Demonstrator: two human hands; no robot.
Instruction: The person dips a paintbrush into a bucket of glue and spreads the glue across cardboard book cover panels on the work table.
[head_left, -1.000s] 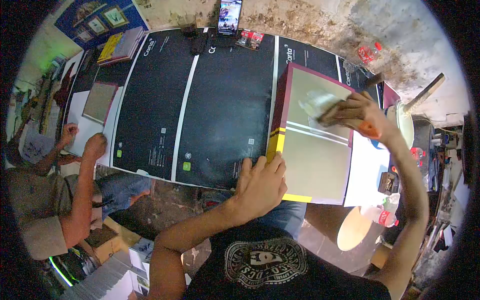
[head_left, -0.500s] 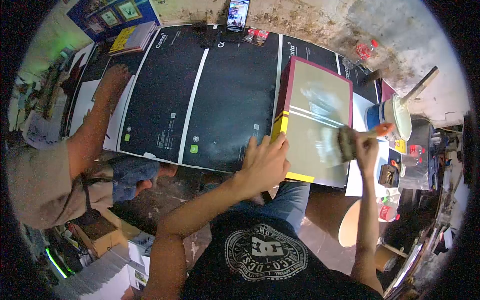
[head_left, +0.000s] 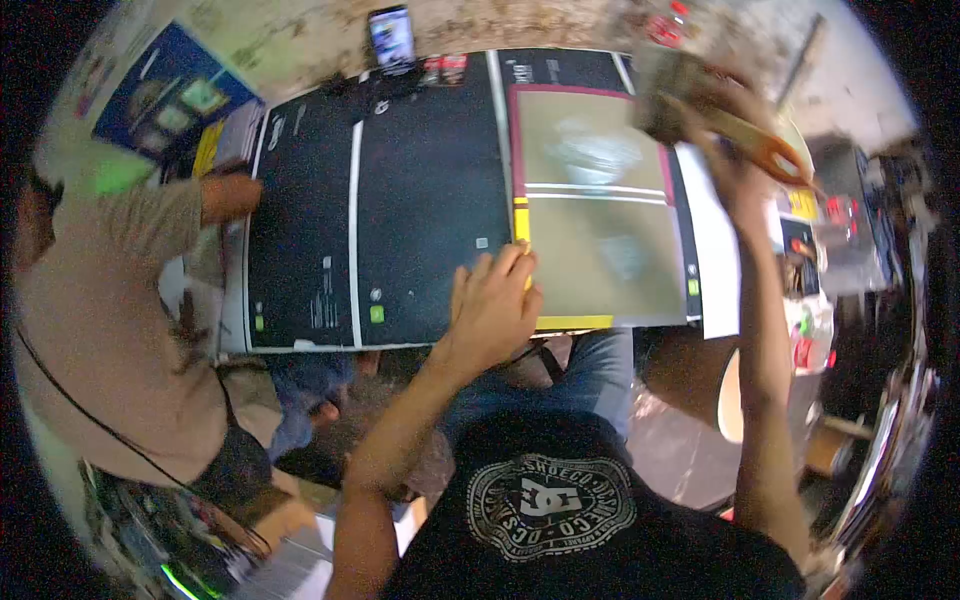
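My right hand [head_left: 735, 170] grips a wide brush with an orange-tipped handle [head_left: 768, 150]. Its blurred dark bristle end [head_left: 668, 98] is raised at the far right corner of a beige panel [head_left: 600, 260] with maroon and yellow edges. Two white stripes cross the panel, and a shiny wet smear [head_left: 595, 155] lies on its far half, a fainter one on the near half. My left hand [head_left: 495, 300] rests at the panel's left edge, fingers bent and slightly apart, fingertips touching the yellow strip. A pale bucket is mostly hidden behind my right hand and blurred.
Black printed sheets [head_left: 430, 180] cover the table under the panel. A phone [head_left: 391, 40] stands against the back wall. A stick [head_left: 800, 62] rises at the far right, and a bottle [head_left: 668, 25] stands behind. Another person's arm [head_left: 230, 197] reaches onto the table at left.
My right hand has lifted the brush off the panel and moved it away to the far right. My left hand stays at the panel's left edge. The camera view has shifted right.
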